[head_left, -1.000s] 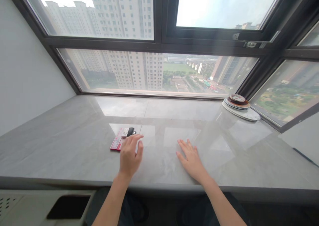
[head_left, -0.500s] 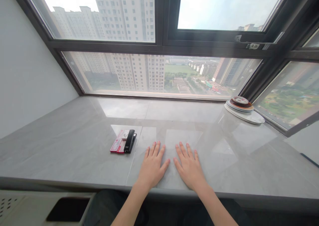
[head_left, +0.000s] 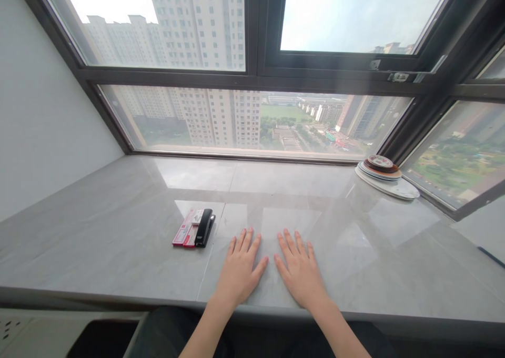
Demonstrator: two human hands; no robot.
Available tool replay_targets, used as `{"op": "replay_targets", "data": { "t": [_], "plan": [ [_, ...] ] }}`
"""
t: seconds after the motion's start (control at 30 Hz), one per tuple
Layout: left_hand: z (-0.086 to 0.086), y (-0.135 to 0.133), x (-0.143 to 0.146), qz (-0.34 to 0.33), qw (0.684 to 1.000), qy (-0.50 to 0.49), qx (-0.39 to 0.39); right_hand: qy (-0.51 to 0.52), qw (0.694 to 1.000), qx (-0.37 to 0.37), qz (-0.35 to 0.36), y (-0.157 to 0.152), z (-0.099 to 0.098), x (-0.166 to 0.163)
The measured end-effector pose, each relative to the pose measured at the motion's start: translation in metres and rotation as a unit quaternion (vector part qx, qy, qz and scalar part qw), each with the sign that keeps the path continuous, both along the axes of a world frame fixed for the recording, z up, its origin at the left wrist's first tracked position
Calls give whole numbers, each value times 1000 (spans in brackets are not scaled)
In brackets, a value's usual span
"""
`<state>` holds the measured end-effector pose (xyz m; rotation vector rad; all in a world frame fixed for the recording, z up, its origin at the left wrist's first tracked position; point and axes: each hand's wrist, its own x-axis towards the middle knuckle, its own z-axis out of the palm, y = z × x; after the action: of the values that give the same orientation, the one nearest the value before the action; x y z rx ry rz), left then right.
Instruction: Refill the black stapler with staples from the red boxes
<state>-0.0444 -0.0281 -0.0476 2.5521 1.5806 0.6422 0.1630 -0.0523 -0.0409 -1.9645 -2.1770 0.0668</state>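
My left hand (head_left: 240,268) lies flat on the grey marble sill (head_left: 118,242), fingers stretched out and holding nothing. My right hand (head_left: 300,268) rests flat beside it, thumbs almost touching, also empty. To the left of my left hand, a hand's width away, a black stapler (head_left: 205,227) lies next to a red and white flat packet (head_left: 183,232).
A stack of round plates (head_left: 384,176) sits at the sill's far right corner by the window frame. A large dark-framed window (head_left: 252,73) runs along the back. A white wall (head_left: 39,110) closes the left side. The sill's front edge is just under my wrists.
My left hand has left the stapler and packet, moved right and settled flat beside my right hand. The view has dipped slightly.
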Motion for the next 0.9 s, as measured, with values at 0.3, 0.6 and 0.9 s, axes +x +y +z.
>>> {"op": "replay_targets", "data": {
  "t": [0.3, 0.6, 0.9],
  "plan": [
    [-1, 1, 0, 2, 1000, 8, 1, -4, 1000, 1, -1, 1, -1, 0],
    [-1, 1, 0, -1, 1000, 2, 11, 3, 1000, 6, 1, 1, -2, 0],
    [2, 1, 0, 3, 1000, 9, -10, 8, 1000, 5, 0, 1, -1, 1]
  ]
}}
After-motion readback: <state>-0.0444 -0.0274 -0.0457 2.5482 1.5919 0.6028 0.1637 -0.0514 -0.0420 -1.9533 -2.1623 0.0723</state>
